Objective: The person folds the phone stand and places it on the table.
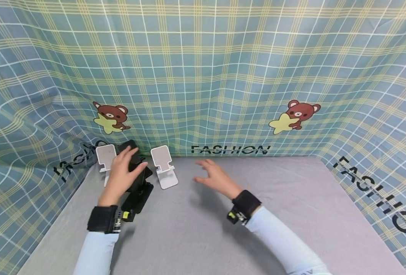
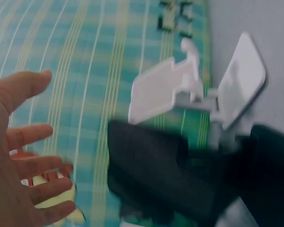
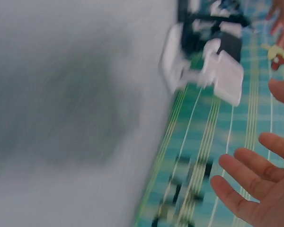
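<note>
My left hand [image 1: 120, 172] hovers with spread fingers over a black folding stand [image 1: 137, 198] that looks like a phone holder; the hand hides part of it. In the left wrist view the fingers [image 2: 42, 163] lie apart from the black stand [image 2: 146, 165], with nothing in their grasp. A white phone stand [image 1: 167, 179] stands to the right of the black one, its plate tilted up. Behind the left hand is another white phone stand [image 1: 106, 154], partly covered. My right hand [image 1: 220, 181], fingers loosely extended, floats above the grey cloth, right of the nearer white stand.
The grey cloth-covered table [image 1: 278, 191] spreads under both hands. A blue-green checked curtain [image 1: 203, 76], printed with bears and lettering, rises behind the table and along both sides, close behind the stands.
</note>
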Demonstrator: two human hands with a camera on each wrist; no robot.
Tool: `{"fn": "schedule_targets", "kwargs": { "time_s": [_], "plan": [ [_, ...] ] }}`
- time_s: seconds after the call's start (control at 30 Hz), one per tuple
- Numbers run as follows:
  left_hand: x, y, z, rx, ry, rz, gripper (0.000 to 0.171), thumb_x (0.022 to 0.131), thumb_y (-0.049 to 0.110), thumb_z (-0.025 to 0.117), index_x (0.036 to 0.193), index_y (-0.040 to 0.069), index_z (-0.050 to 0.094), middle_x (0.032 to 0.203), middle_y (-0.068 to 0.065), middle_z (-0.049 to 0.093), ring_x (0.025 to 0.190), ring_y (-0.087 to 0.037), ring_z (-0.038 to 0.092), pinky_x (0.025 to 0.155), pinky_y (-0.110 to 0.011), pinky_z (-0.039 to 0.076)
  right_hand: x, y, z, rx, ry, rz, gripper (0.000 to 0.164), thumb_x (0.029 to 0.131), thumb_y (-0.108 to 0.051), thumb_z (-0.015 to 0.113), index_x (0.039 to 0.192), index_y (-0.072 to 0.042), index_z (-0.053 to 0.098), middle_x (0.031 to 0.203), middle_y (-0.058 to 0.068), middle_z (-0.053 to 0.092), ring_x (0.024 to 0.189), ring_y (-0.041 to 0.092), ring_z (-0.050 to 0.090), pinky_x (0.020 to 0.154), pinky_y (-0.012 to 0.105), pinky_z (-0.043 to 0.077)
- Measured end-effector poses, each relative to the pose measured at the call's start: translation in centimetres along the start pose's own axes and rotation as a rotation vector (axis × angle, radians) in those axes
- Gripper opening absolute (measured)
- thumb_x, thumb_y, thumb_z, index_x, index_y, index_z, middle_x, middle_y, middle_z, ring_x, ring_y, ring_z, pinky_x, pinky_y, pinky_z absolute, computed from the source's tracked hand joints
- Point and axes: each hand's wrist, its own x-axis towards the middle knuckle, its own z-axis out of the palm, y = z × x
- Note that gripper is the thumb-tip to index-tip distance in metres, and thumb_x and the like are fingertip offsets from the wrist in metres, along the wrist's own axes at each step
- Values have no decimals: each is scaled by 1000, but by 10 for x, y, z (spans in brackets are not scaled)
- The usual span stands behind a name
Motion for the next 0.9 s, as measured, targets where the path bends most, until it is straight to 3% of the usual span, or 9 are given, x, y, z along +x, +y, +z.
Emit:
{"fn": "schedule_targets", "kwargs": {
  "time_s": [0.1,0.23,0.4,0.6,0.77,0.9],
  "plan": [
    [-7,-18,-6,-58,-6,-129,76,92,49,55,149,5,27,152,-28,19,136,-51,20,103,-70,23,17,-22,23,169,16,5,61,87,-30,67,139,-9,45,137,12,49,118,29,53,93,39,50],
    [-14,-36,-4,-125,-42,-265,82,93,51,52,150,3,20,151,-30,20,133,-49,28,103,-65,31,41,-43,55,396,37,18,56,86,-19,68,136,-3,47,130,20,53,111,32,57,85,31,53],
    [-19,-45,3,-205,-84,-382,80,94,49,50,150,1,18,148,-32,26,129,-48,37,99,-59,41,63,-68,90,619,64,141,50,86,-14,67,132,-1,51,119,22,59,100,27,62,75,26,54],
    [-22,-49,16,-277,-93,-412,73,95,45,50,147,-2,25,138,-32,38,118,-44,47,89,-49,48,74,-87,119,832,16,286,55,89,-20,65,140,-14,45,117,13,60,102,26,62,84,39,55],
    [-21,-53,24,-286,-95,-394,67,96,44,49,142,-2,33,130,-29,45,111,-40,50,79,-34,47,77,-99,130,985,-69,284,58,92,-17,62,145,-21,39,134,14,52,120,31,55,96,47,50],
    [-20,-54,25,-294,-66,-342,51,100,33,45,136,-3,39,124,-32,52,102,-37,57,72,-28,47,79,-102,133,1051,-36,286,53,90,-7,60,141,-15,46,126,15,55,114,32,58,97,49,48]
  ]
}}
